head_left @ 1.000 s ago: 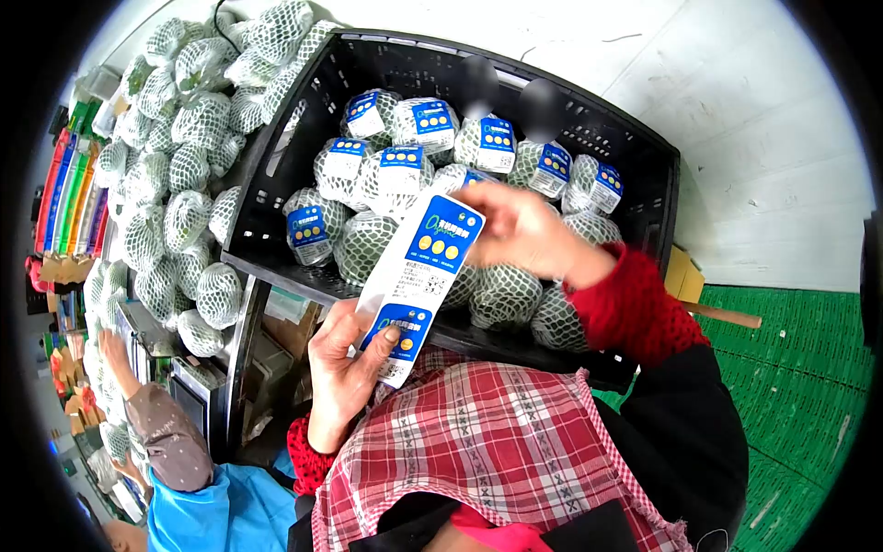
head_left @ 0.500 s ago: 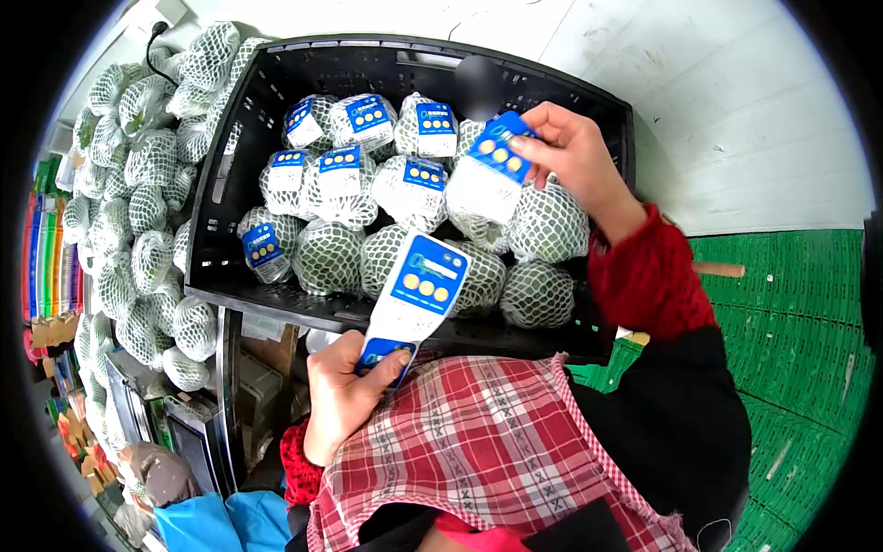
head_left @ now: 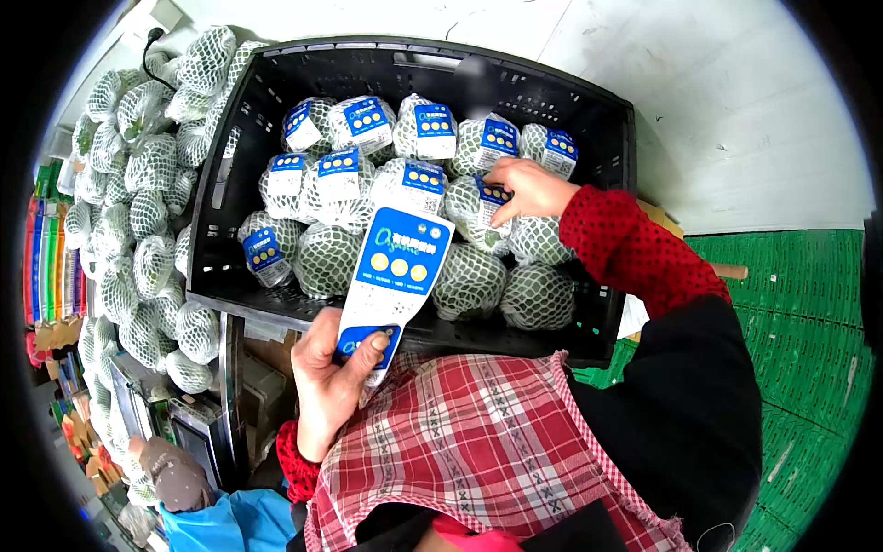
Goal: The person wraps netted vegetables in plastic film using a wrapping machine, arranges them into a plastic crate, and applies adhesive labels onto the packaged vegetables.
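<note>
My left hand (head_left: 326, 373) is closed, thumb over fingers, on a strip of blue-and-white labels (head_left: 405, 253) that stands up in front of the crate. My right hand (head_left: 533, 189) lies over a round green vegetable or fruit in a white net (head_left: 464, 198) in the middle row. Its finger and thumb are apart, pressing on the blue-and-white label (head_left: 492, 195) that rests on top of it. The black crate (head_left: 267, 308) holds several such netted pieces; those in the back row carry labels, while the front ones at right (head_left: 538, 296) show bare netting.
Many more netted pieces (head_left: 152, 161) are heaped left of the crate. A person in a blue garment (head_left: 225, 524) and dark cap is at lower left. Green slatted flooring (head_left: 791, 340) lies at right, beside a white wall (head_left: 736, 120). A black plug and cable (head_left: 154, 37) hang at upper left.
My right hand has moved down and left with the label, from holding it in the air to pressing it on a netted piece. The label strip in my left hand has shifted slightly left and up.
</note>
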Tool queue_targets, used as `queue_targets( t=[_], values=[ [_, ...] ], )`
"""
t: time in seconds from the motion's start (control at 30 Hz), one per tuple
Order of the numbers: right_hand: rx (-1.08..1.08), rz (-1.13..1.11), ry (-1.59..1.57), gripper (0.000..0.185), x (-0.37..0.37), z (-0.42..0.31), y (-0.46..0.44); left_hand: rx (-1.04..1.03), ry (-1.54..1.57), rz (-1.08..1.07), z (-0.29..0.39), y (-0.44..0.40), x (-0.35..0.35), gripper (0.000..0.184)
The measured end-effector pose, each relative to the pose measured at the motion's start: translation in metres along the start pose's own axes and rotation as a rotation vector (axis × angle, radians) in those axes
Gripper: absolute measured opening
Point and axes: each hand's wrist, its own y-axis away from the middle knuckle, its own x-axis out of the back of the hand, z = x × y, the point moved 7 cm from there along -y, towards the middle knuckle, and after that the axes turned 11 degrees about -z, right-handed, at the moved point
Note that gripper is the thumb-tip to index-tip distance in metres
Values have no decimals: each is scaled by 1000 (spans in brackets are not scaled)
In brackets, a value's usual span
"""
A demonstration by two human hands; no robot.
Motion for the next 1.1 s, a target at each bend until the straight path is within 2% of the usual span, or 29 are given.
queue_targets(
  t=[0.1,0.13,0.17,0.2,0.23,0.27,0.3,0.33,0.37,0.43,0.5,0.57,0.67,0.7,0.73,0.77,0.8,0.83,0.9,0.97,1.0,1.07,1.1],
  values=[
    [56,98,119,70,6,-17,8,-58,11,-18,4,-7,-1,17],
    [-148,28,-319,70,26,-40,9,-61,11,-12,5,-9,4,17],
    [-67,104,-766,58,34,-64,15,-79,-74,-31,7,-10,3,17],
    [174,88,-1185,53,42,-108,23,-88,-159,-58,8,-9,-1,18],
    [261,58,-1149,51,36,-134,26,-88,-157,-69,10,-9,-3,18],
    [227,83,-1059,42,27,-147,29,-146,-230,-86,17,-10,-7,19],
    [254,140,-1213,35,15,-148,29,-204,-301,-106,24,-11,-12,21],
    [243,119,-1214,34,10,-152,31,-278,-364,-100,29,-13,-16,26],
    [232,91,-1214,34,5,-156,33,-354,-586,-81,45,-14,-17,29],
    [220,83,-1030,32,1,-174,43,-343,-438,-171,47,-18,-26,31],
    [284,65,-852,23,5,-186,50,-356,-179,-305,38,-18,-44,27],
    [275,121,-706,21,12,-183,58,-282,-159,-323,37,-16,-46,21],
    [150,105,-807,20,19,-180,71,-222,-232,-295,35,-13,-47,20],
    [172,226,-719,18,31,-171,79,-225,-229,-293,29,-11,-53,20],
    [59,218,-830,14,46,-155,84,-227,-241,-268,19,-9,-59,19],
    [-7,375,-1015,13,72,-126,96,-228,-253,-244,12,-7,-63,19],
    [-9,541,-816,14,106,-98,106,-209,-256,-231,10,-4,-64,17],
    [-128,563,-720,13,128,-71,114,-206,-247,-233,9,-3,-63,17],
    [-460,197,-523,44,101,-13,108,-187,-236,-225,9,-4,-60,15],
    [-460,-99,-491,59,35,31,92,-173,-189,-177,5,-8,-58,16],
    [-457,-106,-486,59,28,36,91,-178,-165,-164,7,-9,-56,16],
    [-356,171,145,67,42,26,85,-145,-106,-123,5,-7,-48,16],
    [-494,123,222,77,55,1,88,-105,-62,-99,4,-6,-45,16]
  ],
)
